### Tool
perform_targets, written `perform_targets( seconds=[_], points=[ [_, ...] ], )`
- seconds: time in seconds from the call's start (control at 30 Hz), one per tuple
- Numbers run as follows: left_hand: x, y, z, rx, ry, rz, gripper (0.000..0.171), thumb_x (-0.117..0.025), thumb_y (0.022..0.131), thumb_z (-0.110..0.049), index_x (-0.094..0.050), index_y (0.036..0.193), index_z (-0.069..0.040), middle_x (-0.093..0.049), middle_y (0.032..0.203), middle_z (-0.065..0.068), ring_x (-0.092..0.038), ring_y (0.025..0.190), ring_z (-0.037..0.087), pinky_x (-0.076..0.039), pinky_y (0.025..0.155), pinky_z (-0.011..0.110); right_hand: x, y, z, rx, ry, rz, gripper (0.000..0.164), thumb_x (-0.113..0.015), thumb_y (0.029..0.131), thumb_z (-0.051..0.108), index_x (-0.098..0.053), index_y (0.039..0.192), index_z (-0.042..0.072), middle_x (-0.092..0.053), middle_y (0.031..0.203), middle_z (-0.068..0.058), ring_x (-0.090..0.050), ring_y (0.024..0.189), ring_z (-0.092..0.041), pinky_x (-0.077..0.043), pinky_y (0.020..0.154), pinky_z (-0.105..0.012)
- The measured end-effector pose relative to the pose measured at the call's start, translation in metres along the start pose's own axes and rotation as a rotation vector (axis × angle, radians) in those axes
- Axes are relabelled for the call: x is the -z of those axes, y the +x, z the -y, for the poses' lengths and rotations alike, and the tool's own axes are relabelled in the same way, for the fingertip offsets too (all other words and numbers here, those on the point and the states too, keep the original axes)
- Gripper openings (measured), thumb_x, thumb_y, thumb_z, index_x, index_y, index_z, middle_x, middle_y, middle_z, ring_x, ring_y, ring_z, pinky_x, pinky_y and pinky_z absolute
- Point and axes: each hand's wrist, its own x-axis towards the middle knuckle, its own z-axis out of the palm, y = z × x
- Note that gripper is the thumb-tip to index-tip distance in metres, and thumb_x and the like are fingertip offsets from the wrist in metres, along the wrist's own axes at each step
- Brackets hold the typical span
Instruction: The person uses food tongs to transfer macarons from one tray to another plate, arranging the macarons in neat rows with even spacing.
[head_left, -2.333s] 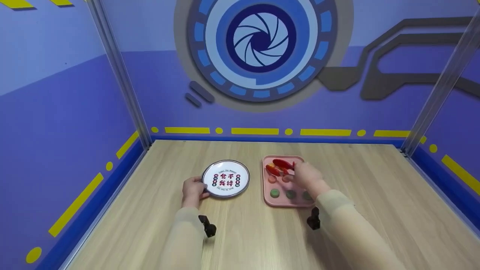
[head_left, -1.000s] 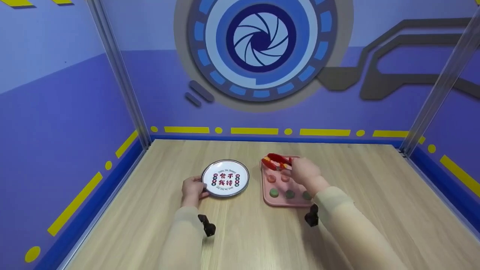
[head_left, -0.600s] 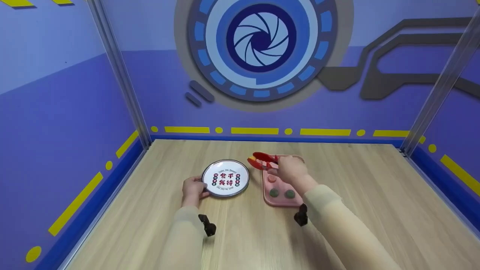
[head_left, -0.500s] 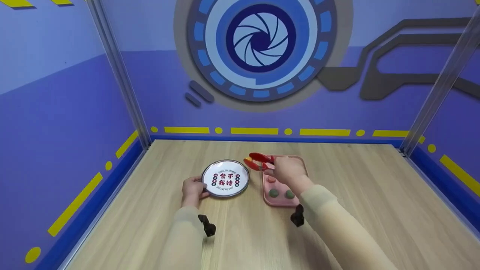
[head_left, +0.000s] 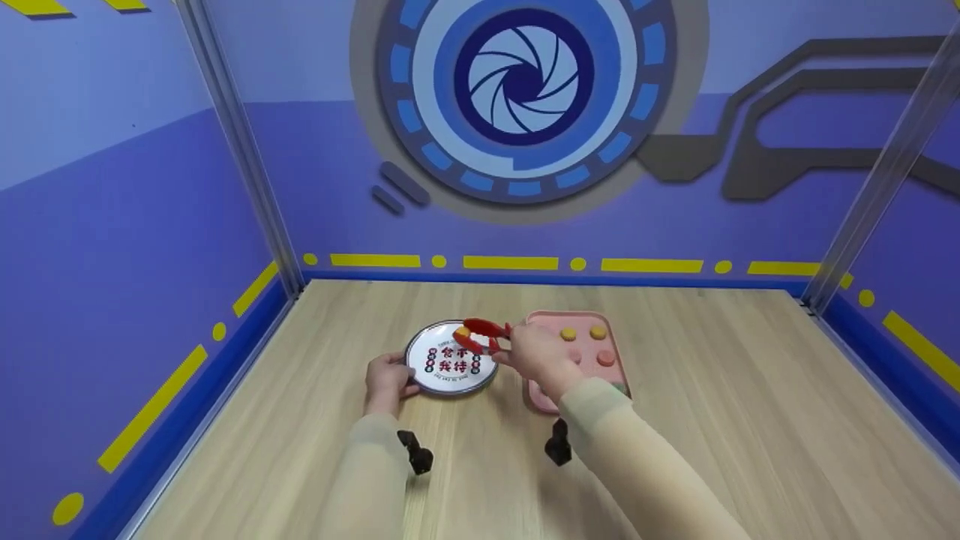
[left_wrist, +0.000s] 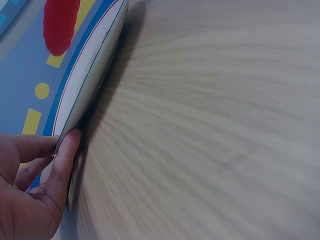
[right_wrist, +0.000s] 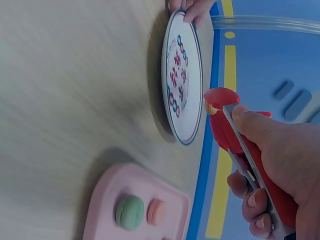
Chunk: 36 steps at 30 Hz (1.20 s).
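My left hand (head_left: 385, 379) pinches the near-left rim of a round white plate (head_left: 450, 379) printed with red and black characters; thumb and fingers grip its edge in the left wrist view. My right hand (head_left: 538, 355) holds red-tipped metal tongs (right_wrist: 250, 160), squeezed between thumb and fingers. Between the tong tips sits a yellow macaron (head_left: 463, 331), held above the plate's far right part. Below and right of that hand lies a pink tray (head_left: 616, 341) with yellow macarons (head_left: 568, 334), orange-pink macarons (head_left: 605, 358) and green macarons (right_wrist: 130, 212). My right hand and forearm hide part of the tray.
The wooden tabletop (head_left: 720, 420) carries the plate and tray side by side with a narrow gap between. Blue and purple panels (head_left: 315, 180) stand behind and at both sides, with metal posts (head_left: 240, 142) at the corners.
My right hand has carried the tongs with the yellow macaron leftward from the tray to above the plate. The left hand and plate have stayed in place.
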Motion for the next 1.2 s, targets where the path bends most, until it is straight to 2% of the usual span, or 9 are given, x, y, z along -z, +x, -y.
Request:
perform_targets(
  seconds=[0.03, 0.17, 0.37, 0.43, 0.5, 0.57, 0.63, 0.97, 1.2],
  points=[
    [0.000, 0.000, 0.000, 0.000, -0.001, 0.000, 0.052, -0.057, 0.090, 0.011, -0.055, 0.142, 0.005, -0.059, 0.138, 0.027, -0.066, 0.088, 0.021, -0.064, 0.062, 0.025, -0.001, 0.001, 0.004, -0.018, 0.153, -0.060, 0.050, -0.072, 0.091, 0.053, -0.070, 0.112, 0.008, -0.067, 0.076, -0.004, -0.063, 0.063, -0.018, -0.057, 0.055, -0.026],
    [0.000, -0.001, 0.001, 0.000, -0.013, -0.001, 0.052, -0.057, 0.090, 0.011, -0.056, 0.141, 0.004, -0.060, 0.138, 0.027, -0.067, 0.089, 0.022, -0.064, 0.062, 0.025, -0.006, 0.003, 0.021, -0.015, 0.130, -0.063, 0.049, -0.072, 0.091, 0.053, -0.075, 0.112, 0.009, -0.068, 0.077, -0.004, -0.063, 0.067, -0.020, -0.060, 0.064, -0.027],
    [0.002, -0.001, 0.002, 0.012, -0.032, 0.005, 0.052, -0.056, 0.090, 0.010, -0.055, 0.142, 0.004, -0.059, 0.142, 0.026, -0.066, 0.100, 0.023, -0.064, 0.064, 0.025, -0.014, 0.006, 0.041, -0.088, 0.126, -0.045, 0.054, -0.071, 0.090, 0.059, -0.075, 0.111, 0.009, -0.073, 0.089, -0.009, -0.064, 0.076, -0.026, -0.063, 0.079, -0.056],
    [0.002, -0.001, 0.002, 0.016, -0.037, 0.007, 0.052, -0.056, 0.091, 0.010, -0.054, 0.142, 0.004, -0.059, 0.143, 0.026, -0.066, 0.101, 0.023, -0.064, 0.064, 0.025, -0.017, 0.006, 0.045, -0.063, 0.117, -0.067, 0.055, -0.071, 0.090, 0.058, -0.076, 0.109, 0.007, -0.075, 0.090, -0.010, -0.064, 0.074, -0.025, -0.064, 0.076, -0.052],
    [0.002, -0.001, 0.001, 0.019, -0.037, 0.007, 0.052, -0.056, 0.091, 0.010, -0.054, 0.142, 0.004, -0.058, 0.143, 0.026, -0.066, 0.101, 0.023, -0.064, 0.065, 0.026, -0.020, 0.007, 0.048, -0.034, 0.117, -0.084, 0.053, -0.072, 0.090, 0.056, -0.076, 0.107, 0.006, -0.075, 0.089, -0.011, -0.063, 0.070, -0.023, -0.062, 0.065, -0.040],
    [0.001, -0.001, 0.000, 0.021, -0.034, 0.008, 0.051, -0.056, 0.091, 0.010, -0.054, 0.142, 0.004, -0.058, 0.142, 0.026, -0.066, 0.102, 0.024, -0.064, 0.065, 0.026, -0.023, 0.007, 0.049, -0.015, 0.127, -0.094, 0.051, -0.072, 0.091, 0.054, -0.076, 0.104, 0.006, -0.074, 0.086, -0.009, -0.060, 0.065, -0.021, -0.053, 0.051, -0.030],
    [0.001, -0.001, -0.001, 0.025, -0.029, 0.008, 0.051, -0.057, 0.092, 0.010, -0.054, 0.143, 0.004, -0.058, 0.142, 0.026, -0.065, 0.102, 0.024, -0.064, 0.066, 0.026, -0.025, 0.008, 0.050, -0.021, 0.138, -0.090, 0.050, -0.072, 0.091, 0.054, -0.076, 0.103, 0.006, -0.072, 0.083, -0.009, -0.058, 0.062, -0.020, -0.048, 0.048, -0.029],
    [0.000, -0.005, -0.003, 0.005, -0.039, 0.011, 0.052, -0.056, 0.090, 0.012, -0.054, 0.142, 0.005, -0.058, 0.142, 0.028, -0.068, 0.096, 0.025, -0.065, 0.069, 0.028, -0.031, 0.012, 0.051, -0.040, 0.191, -0.076, 0.050, -0.071, 0.092, 0.052, -0.075, 0.106, 0.005, -0.071, 0.081, -0.007, -0.057, 0.062, -0.018, -0.048, 0.050, -0.028],
    [0.001, -0.005, -0.002, -0.001, -0.036, 0.010, 0.051, -0.056, 0.091, 0.011, -0.055, 0.142, 0.005, -0.058, 0.141, 0.026, -0.066, 0.098, 0.023, -0.063, 0.064, 0.025, -0.036, 0.013, 0.052, -0.040, 0.206, -0.089, 0.050, -0.072, 0.091, 0.052, -0.076, 0.106, 0.004, -0.072, 0.083, -0.008, -0.057, 0.064, -0.019, -0.052, 0.054, -0.031]
  ],
)
